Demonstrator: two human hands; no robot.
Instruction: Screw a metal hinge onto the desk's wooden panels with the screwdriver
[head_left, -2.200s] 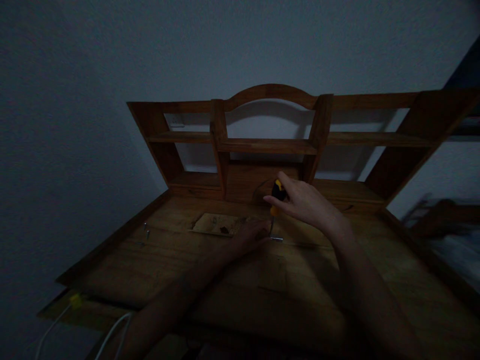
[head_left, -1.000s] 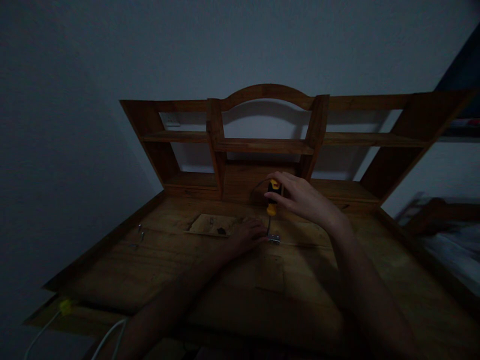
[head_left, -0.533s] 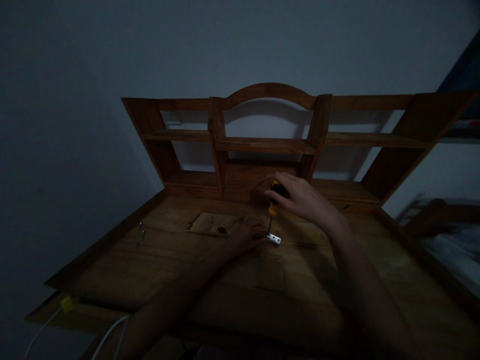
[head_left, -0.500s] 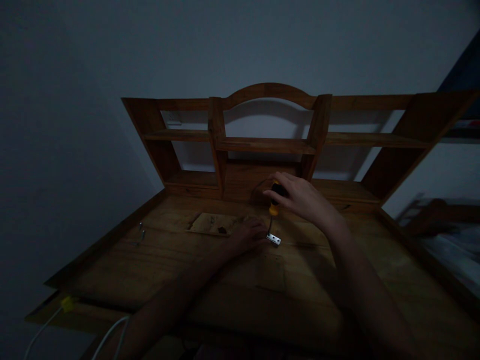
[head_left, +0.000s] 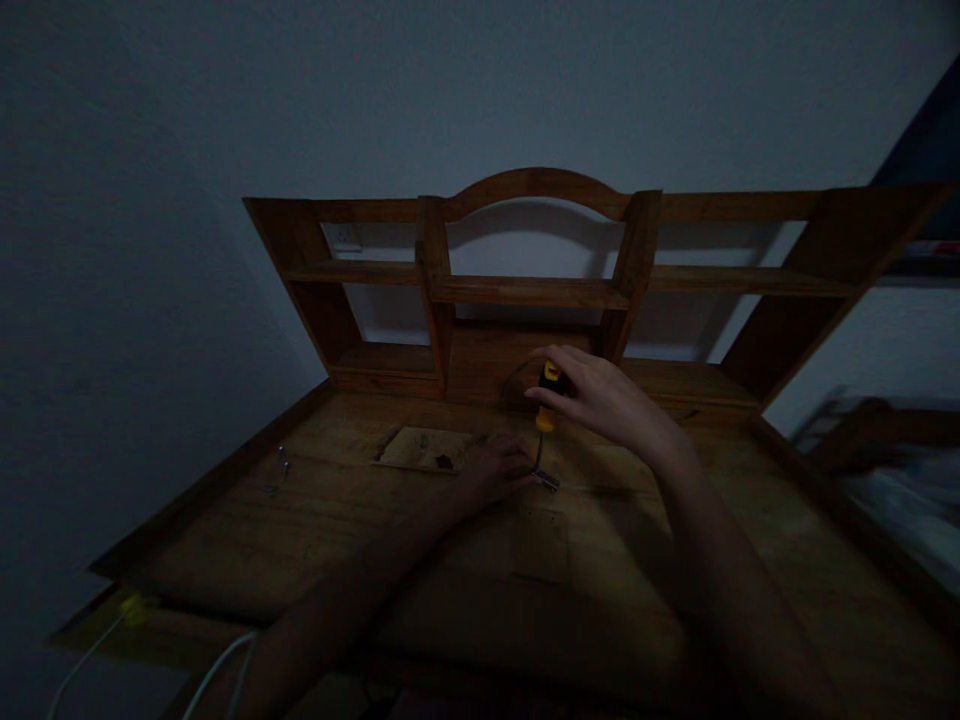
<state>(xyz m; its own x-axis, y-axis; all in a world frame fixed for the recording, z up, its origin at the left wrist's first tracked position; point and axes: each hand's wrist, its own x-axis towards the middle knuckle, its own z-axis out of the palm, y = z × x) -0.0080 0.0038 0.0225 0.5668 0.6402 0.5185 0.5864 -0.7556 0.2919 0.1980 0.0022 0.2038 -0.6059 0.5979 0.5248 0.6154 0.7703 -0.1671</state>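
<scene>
A yellow and black screwdriver [head_left: 545,420] stands nearly upright, its handle gripped from above by my right hand [head_left: 592,390]. Its metal tip meets the left end of a small metal piece with holes [head_left: 546,480], which lies on the wooden desktop [head_left: 337,520]. My left hand [head_left: 495,468] rests low on the desktop, its fingertips closed at the left end of that piece. What those fingers pinch is hidden in the dark. To the left lie several small screws [head_left: 285,467] on the wood.
A wooden shelf unit [head_left: 532,290] rises along the back of the desk against the wall. Left of centre there is a pale rectangular patch [head_left: 424,447] in the desktop. A white cable [head_left: 221,665] and a yellow piece [head_left: 133,607] are at the front left.
The metal piece looks darker and tilted differently, no longer showing its bright face. The screwdriver handle has turned slightly in my right hand. My left hand has hardly moved.
</scene>
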